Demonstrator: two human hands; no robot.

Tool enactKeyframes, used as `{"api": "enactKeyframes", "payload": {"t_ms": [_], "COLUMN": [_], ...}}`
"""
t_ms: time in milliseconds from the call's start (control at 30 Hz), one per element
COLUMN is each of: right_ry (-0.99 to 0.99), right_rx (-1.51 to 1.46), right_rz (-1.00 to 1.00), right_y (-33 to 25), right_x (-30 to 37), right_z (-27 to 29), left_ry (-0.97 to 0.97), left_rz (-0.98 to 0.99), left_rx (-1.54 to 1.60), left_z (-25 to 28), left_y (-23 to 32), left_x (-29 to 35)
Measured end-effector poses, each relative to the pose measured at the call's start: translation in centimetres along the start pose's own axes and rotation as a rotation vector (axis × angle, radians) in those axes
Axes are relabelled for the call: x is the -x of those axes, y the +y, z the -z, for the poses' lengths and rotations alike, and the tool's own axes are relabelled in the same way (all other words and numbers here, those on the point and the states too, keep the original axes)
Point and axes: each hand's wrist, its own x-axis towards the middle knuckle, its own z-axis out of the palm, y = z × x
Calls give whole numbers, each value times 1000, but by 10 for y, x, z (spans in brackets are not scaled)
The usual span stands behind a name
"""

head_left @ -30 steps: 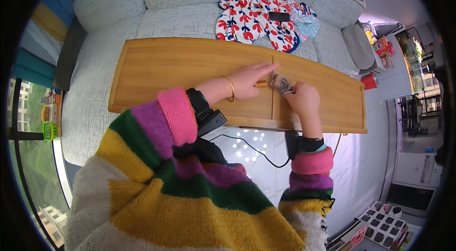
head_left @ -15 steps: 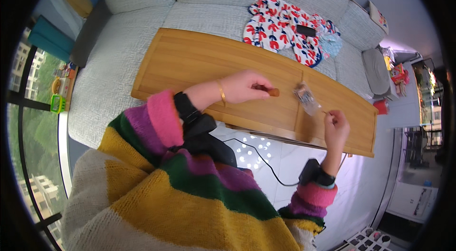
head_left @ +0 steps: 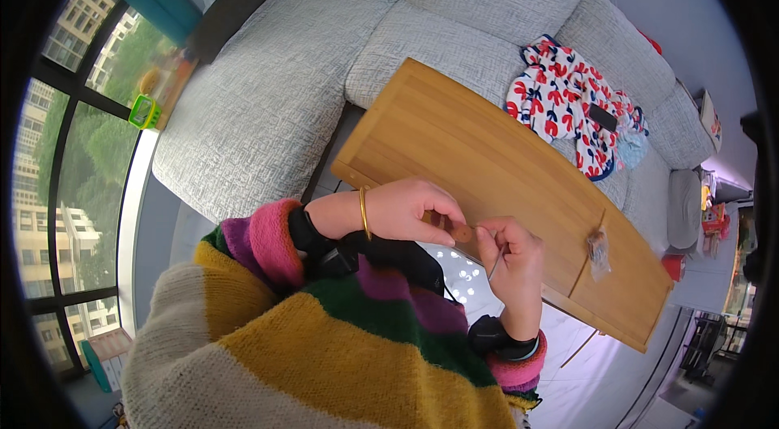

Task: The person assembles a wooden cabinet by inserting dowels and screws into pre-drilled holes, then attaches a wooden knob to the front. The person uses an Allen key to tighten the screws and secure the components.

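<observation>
Hands are meeting over the near edge of the wooden surface (head_left: 487, 153): the left hand (head_left: 406, 210) is pinching a small brown piece (head_left: 461, 232) between fingertips, and the right hand (head_left: 513, 254) is closing its fingers on a thin pin-like thing (head_left: 495, 263), its tip just beside that piece. Farther right on the surface, a small clear bag (head_left: 599, 244) is lying well apart from both hands. Beyond the surface's far edge, a red-and-white patterned cloth (head_left: 568, 104) is resting on the grey sofa (head_left: 341, 47).
</observation>
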Motion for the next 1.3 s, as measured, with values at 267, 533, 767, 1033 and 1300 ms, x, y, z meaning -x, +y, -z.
{"api": "enactKeyframes", "payload": {"t_ms": [267, 533, 767, 1033, 1300], "right_ry": [-41, -54, 133, 195, 81], "right_rx": [-146, -681, -1133, 277, 279], "right_rz": [-78, -572, -739, -404, -444], "right_y": [-31, -55, -60, -50, -42], "right_x": [-63, -75, -78, -111, -127], "right_z": [-80, -141, -164, -142, -166], "left_ry": [102, 278, 330, 493, 329], "left_rz": [-245, -443, -495, 21, 86], "left_rx": [48, 128, 70, 482, 599], "left_z": [79, 129, 131, 151, 138], "left_y": [-31, -63, -73, -102, -134], "left_x": [42, 50, 45, 59, 44]}}
